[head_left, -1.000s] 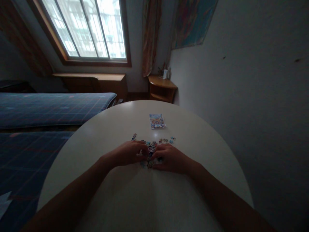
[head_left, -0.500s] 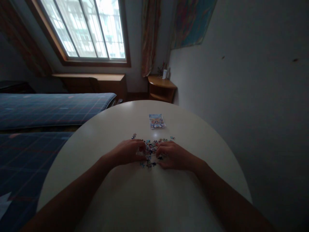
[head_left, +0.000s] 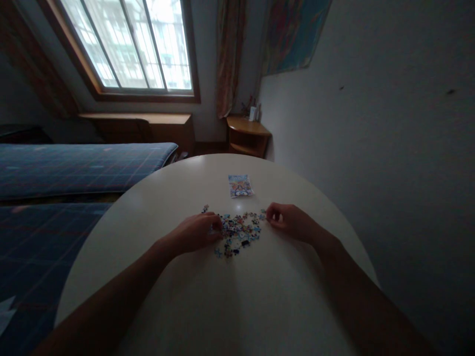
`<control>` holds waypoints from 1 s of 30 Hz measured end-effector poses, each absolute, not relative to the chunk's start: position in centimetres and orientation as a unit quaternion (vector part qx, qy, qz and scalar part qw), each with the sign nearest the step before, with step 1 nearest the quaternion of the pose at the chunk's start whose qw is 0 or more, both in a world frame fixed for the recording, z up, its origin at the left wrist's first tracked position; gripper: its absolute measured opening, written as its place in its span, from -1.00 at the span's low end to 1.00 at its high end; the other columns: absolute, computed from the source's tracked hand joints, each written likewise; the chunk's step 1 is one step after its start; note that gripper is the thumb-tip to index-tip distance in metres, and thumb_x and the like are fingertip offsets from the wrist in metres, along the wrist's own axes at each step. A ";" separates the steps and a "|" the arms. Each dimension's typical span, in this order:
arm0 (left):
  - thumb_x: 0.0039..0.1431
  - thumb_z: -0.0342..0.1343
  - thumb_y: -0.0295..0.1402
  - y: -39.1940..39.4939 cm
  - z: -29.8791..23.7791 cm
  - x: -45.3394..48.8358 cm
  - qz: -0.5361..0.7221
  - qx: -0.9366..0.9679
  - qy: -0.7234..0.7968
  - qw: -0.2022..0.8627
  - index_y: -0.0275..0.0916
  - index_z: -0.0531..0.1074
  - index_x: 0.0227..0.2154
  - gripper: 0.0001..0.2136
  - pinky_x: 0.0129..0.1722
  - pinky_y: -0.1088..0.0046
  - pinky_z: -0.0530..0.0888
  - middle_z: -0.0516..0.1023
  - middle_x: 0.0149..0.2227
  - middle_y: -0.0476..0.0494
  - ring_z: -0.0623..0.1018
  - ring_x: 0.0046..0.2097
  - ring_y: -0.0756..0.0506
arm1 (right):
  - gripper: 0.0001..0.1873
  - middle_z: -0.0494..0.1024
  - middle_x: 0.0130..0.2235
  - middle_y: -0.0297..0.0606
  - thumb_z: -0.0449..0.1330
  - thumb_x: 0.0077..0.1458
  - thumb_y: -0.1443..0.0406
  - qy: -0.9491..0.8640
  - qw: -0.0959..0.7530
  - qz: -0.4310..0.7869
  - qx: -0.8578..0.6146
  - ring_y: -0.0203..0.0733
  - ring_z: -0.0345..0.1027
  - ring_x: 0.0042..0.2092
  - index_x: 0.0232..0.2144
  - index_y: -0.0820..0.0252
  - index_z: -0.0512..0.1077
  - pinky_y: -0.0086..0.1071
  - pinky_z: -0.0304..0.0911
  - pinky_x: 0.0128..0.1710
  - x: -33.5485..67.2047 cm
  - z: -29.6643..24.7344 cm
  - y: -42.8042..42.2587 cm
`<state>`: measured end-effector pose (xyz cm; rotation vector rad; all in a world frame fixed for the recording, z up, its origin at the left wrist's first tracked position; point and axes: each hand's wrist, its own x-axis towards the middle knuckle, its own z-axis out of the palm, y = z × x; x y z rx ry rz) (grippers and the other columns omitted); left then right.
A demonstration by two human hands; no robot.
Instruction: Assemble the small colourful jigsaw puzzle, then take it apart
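Observation:
A loose heap of small jigsaw pieces (head_left: 241, 228) in mixed colours lies on the white round table (head_left: 237, 296). My left hand (head_left: 196, 231) rests at the heap's left edge, fingers curled and closed; what they hold, if anything, is hidden. At the right side my right hand (head_left: 291, 220) has thumb and index finger closed in a pinch. Its fingertips are on a light blue jigsaw piece (head_left: 261, 217) just beyond the heap. Behind the heap lies a small colourful picture sheet (head_left: 240, 186).
Left of the table is a bed with a blue plaid cover (head_left: 74, 165). A wooden corner shelf (head_left: 248, 126) stands behind the table, and a desk (head_left: 163, 118) is under the window (head_left: 133, 44). The wall (head_left: 389, 148) runs along the right.
My right hand has moved right and slightly away from me, from the heap's middle to its right edge, uncovering more pieces. The left hand has barely moved.

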<state>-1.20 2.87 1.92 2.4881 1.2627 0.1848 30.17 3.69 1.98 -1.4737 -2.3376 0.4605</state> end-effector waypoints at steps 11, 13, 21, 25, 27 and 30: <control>0.20 0.14 -0.25 2.7 2.1 -1.2 0.068 0.871 0.455 0.171 -0.12 0.51 -0.26 -0.88 -0.23 0.40 0.39 0.56 -0.18 -0.04 0.54 -0.22 -0.12 | -0.86 0.57 -0.27 -0.25 0.20 0.04 0.45 -0.850 0.128 0.119 -0.497 -0.23 0.42 -0.31 -0.38 0.16 0.53 -0.41 0.25 -0.28 30.2 2.1 3.3; 0.20 0.14 -0.27 2.7 2.0 -1.1 0.072 0.870 0.453 0.181 -0.13 0.52 -0.27 -0.89 -0.22 0.41 0.38 0.56 -0.17 -0.05 0.54 -0.21 -0.11 | -0.85 0.57 -0.27 -0.23 0.20 0.05 0.46 -0.858 0.147 0.107 -0.481 -0.21 0.42 -0.28 -0.36 0.18 0.53 -0.39 0.26 -0.24 29.4 1.9 3.3; 0.17 0.16 -0.30 3.1 1.5 -0.8 0.098 0.868 0.452 0.180 -0.15 0.49 -0.29 -0.91 -0.26 0.41 0.37 0.57 -0.27 -0.05 0.54 -0.23 -0.12 | -0.70 0.54 -0.05 -0.15 0.25 0.18 0.24 -0.898 0.234 0.084 -0.362 -0.08 0.38 -0.02 -0.02 0.09 0.46 -0.17 0.21 0.04 23.1 0.1 1.5; 0.15 0.16 -0.34 3.3 1.3 -0.6 0.103 0.862 0.461 0.183 -0.15 0.50 -0.31 -0.93 -0.31 0.44 0.36 0.56 -0.36 -0.02 0.54 -0.31 -0.09 | -0.72 0.58 -0.09 -0.17 0.27 0.16 0.22 -0.897 0.242 0.083 -0.360 -0.05 0.39 -0.02 -0.06 0.12 0.47 -0.16 0.19 0.05 21.3 -0.3 1.1; 0.15 0.15 -0.34 3.4 1.2 -0.6 0.102 0.861 0.463 0.185 -0.15 0.51 -0.33 -0.93 -0.35 0.46 0.35 0.56 -0.41 -0.01 0.53 -0.36 -0.08 | -0.79 0.59 -0.14 -0.20 0.28 0.16 0.23 -0.893 0.244 0.083 -0.368 -0.07 0.41 -0.06 -0.14 0.12 0.51 -0.17 0.20 0.02 21.0 -0.4 1.2; 0.14 0.16 -0.32 3.5 1.0 -0.5 0.102 0.861 0.460 0.191 -0.15 0.51 -0.34 -0.93 -0.38 0.47 0.33 0.57 -0.41 -0.01 0.52 -0.38 -0.07 | -0.87 0.60 -0.18 -0.21 0.29 0.15 0.25 -0.884 0.256 0.088 -0.381 -0.10 0.42 -0.10 -0.23 0.12 0.55 -0.20 0.21 -0.01 21.1 -0.6 1.5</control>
